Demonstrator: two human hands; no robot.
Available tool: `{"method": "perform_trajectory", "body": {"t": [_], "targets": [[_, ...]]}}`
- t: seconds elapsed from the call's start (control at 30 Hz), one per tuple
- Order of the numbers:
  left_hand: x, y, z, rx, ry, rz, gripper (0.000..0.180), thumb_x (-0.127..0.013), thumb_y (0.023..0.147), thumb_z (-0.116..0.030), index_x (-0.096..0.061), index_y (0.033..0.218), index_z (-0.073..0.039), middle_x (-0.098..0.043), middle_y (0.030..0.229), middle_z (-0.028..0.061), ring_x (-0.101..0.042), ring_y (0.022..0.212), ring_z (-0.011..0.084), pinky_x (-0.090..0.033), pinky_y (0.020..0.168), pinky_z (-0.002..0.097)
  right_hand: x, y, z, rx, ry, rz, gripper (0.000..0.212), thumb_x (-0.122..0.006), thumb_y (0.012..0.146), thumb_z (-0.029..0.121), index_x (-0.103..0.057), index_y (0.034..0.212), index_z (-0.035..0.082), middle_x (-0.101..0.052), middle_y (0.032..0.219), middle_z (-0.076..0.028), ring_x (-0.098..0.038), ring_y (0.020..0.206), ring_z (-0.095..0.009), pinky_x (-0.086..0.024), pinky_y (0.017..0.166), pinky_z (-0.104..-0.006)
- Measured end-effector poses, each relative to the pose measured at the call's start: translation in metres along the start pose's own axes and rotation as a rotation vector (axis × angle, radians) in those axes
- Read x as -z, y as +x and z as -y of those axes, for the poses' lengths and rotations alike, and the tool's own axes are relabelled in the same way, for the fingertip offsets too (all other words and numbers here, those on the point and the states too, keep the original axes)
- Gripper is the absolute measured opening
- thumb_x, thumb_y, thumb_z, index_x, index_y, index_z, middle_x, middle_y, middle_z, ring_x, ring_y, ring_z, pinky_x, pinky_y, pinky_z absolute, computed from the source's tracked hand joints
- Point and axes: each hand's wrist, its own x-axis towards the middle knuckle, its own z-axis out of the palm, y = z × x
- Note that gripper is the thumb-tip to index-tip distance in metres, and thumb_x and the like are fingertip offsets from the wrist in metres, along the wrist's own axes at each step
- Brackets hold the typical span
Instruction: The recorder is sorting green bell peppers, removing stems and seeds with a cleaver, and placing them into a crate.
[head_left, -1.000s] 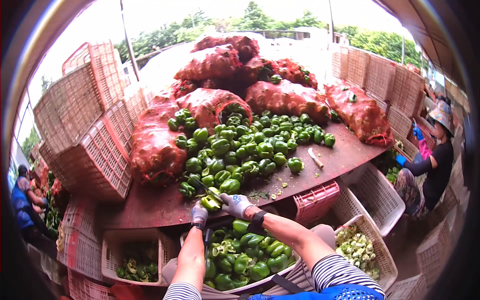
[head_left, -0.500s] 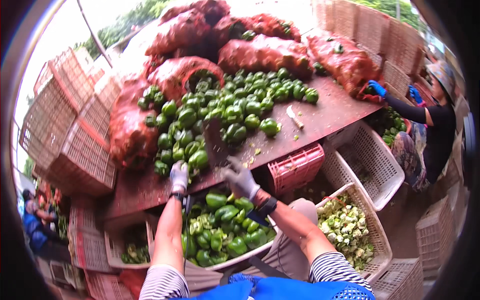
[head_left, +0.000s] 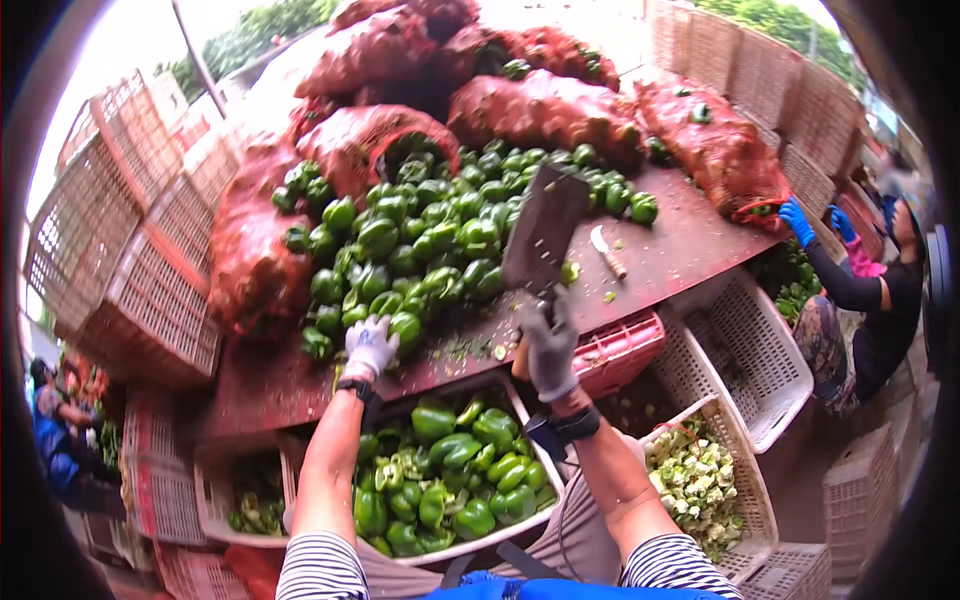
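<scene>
In a grey work glove, my right hand [head_left: 550,345] grips the handle of a broad-bladed cleaver [head_left: 545,228], its blade raised above the table beside the pepper pile. My left hand [head_left: 370,345], also gloved, reaches to the near edge of the heap of green bell peppers [head_left: 440,235]. Its fingers are spread next to a pepper [head_left: 405,327], and no pepper shows inside the hand. A small knife with a pale curved blade [head_left: 608,252] lies on the red-brown table [head_left: 680,225]. Below my hands, a white crate [head_left: 545,480] holds cut and whole green peppers [head_left: 435,470].
Red mesh sacks [head_left: 540,110] line the table's back. A basket of pale pepper cores [head_left: 695,470] stands at my right, near a white crate [head_left: 765,395] and a red crate [head_left: 620,350]. Crates [head_left: 150,280] are stacked at left. A person in blue gloves [head_left: 870,290] works at right.
My right hand has lifted the cleaver up and to the right, away from the table's near edge. My left hand has shifted slightly, its fingers now spread by the peppers.
</scene>
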Motion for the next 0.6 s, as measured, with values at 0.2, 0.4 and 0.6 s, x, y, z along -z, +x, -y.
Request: {"method": "perform_trajectory", "body": {"t": [0.2, 0.4, 0.6], "targets": [[0.034, 0.022, -0.07, 0.032, 0.038, 0.296, 0.079, -0.065, 0.089, -0.06, -0.055, 0.151, -0.013, -0.065, 0.141, 0.0203, -0.063, 0.13, 0.0367, -0.05, 0.11, 0.0467, 0.03, -0.009, -0.026, -0.195, -0.233, 0.173, 0.038, -0.069, 0.096, 0.02, -0.064, 0.129, 0.001, -0.058, 0.078, 0.002, -0.052, 0.067, -0.006, -0.046, 0.059, -0.0273], [0.015, 0.005, -0.114, 0.209, -0.127, 0.289, 0.086, -0.067, 0.086, -0.065, -0.056, 0.151, -0.01, -0.068, 0.137, 0.0236, -0.064, 0.129, 0.0388, -0.05, 0.109, 0.0461, 0.049, -0.015, -0.008, -0.257, -0.266, 0.299, 0.052, -0.068, 0.097, 0.029, -0.058, 0.139, 0.002, -0.065, 0.085, -0.004, -0.063, 0.076, -0.013, -0.053, 0.069, -0.0333], [-0.04, -0.02, -0.099, 0.29, -0.289, 0.091, 0.082, -0.059, 0.094, -0.069, -0.057, 0.147, -0.006, -0.068, 0.132, 0.0296, -0.065, 0.123, 0.0452, -0.051, 0.104, 0.0515, 0.067, -0.017, 0.001, -0.104, -0.412, 0.326, 0.052, -0.067, 0.097, 0.032, -0.058, 0.137, 0.001, -0.069, 0.085, -0.012, -0.067, 0.077, -0.02, -0.053, 0.072, -0.0382]]}}
